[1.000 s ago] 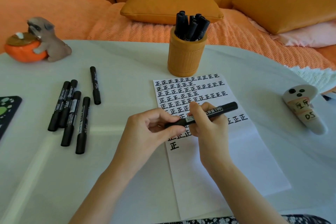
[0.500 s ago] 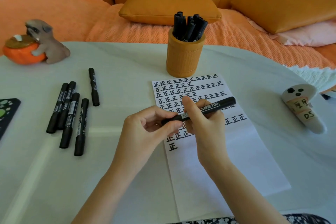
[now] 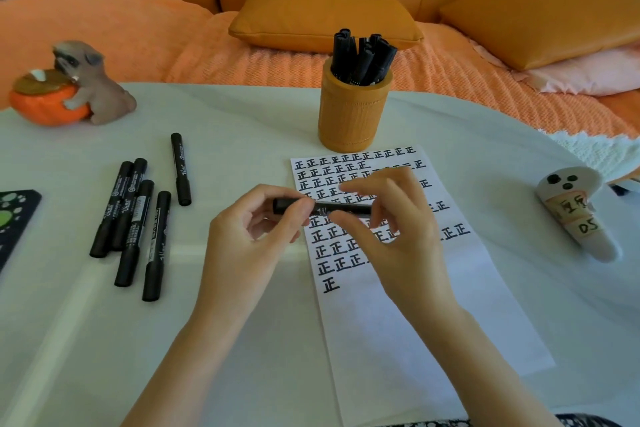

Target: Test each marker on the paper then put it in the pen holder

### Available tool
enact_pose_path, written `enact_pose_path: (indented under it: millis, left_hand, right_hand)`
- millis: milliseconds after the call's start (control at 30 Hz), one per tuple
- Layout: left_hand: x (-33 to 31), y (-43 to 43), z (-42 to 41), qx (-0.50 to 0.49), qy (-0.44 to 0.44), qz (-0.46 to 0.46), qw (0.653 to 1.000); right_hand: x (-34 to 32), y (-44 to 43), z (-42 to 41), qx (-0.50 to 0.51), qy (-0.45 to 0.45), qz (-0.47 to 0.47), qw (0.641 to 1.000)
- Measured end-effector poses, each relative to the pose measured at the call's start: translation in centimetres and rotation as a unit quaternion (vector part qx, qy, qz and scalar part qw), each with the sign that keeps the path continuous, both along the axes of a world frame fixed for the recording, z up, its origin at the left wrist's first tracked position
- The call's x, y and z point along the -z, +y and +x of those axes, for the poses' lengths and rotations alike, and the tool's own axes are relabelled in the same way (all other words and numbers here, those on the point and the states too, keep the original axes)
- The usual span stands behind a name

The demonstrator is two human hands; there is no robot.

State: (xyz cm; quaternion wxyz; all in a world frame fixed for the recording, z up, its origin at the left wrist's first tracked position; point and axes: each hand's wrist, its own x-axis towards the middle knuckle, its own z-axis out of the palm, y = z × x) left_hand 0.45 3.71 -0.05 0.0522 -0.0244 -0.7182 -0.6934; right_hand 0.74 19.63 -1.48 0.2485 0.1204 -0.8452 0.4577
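A black marker (image 3: pixel 332 207) lies level between both hands above the paper (image 3: pixel 398 305), a white sheet with rows of black characters on its upper half. My left hand (image 3: pixel 256 236) pinches the marker's left end. My right hand (image 3: pixel 391 232) holds its right part between thumb and fingers, slightly blurred. The orange pen holder (image 3: pixel 349 118) stands just beyond the paper with several black markers (image 3: pixel 363 57) upright in it. Several more black markers (image 3: pixel 135 222) lie loose on the table to the left.
A dog-and-pumpkin figurine (image 3: pixel 69 87) sits at the table's far left. A white ghost-shaped object (image 3: pixel 575 215) lies at the right. A dark patterned item (image 3: pixel 14 218) pokes in at the left edge. An orange sofa with cushions (image 3: pixel 322 15) is behind the white table (image 3: pixel 242 121).
The marker has swung from slanted to level and shifted left. My right hand slid along it toward its right end while my left hand kept the left end.
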Motion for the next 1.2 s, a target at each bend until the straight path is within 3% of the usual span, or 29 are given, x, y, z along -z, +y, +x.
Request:
enact_pose_path:
  millis: [100,200,467,900,1200]
  left_hand:
    - [-0.1,0.4,0.1,0.007,0.0,0.005,1.0]
    - [-0.3,0.5,-0.1,0.011,0.005,0.012,1.0]
    - [0.3,-0.1,-0.4,0.014,0.006,-0.021,1.0]
    - [1.5,-0.9,-1.3,-0.016,-0.018,-0.108,0.994]
    - [2.6,-2.1,-2.8,-0.09,0.01,-0.215,0.972]
  right_hand:
    - [0.4,-0.2,-0.7,-0.033,0.036,0.081,0.995]
    - [0.6,-0.3,-1.0,-0.053,0.034,0.085,0.994]
    - [-2.1,0.9,-3.5,0.033,-0.003,-0.097,0.995]
    - [-7.4,1.5,-14.4,0.123,0.215,-0.135,0.959]
    - [-5.5,0.7,-16.1,0.114,0.142,-0.028,0.983]
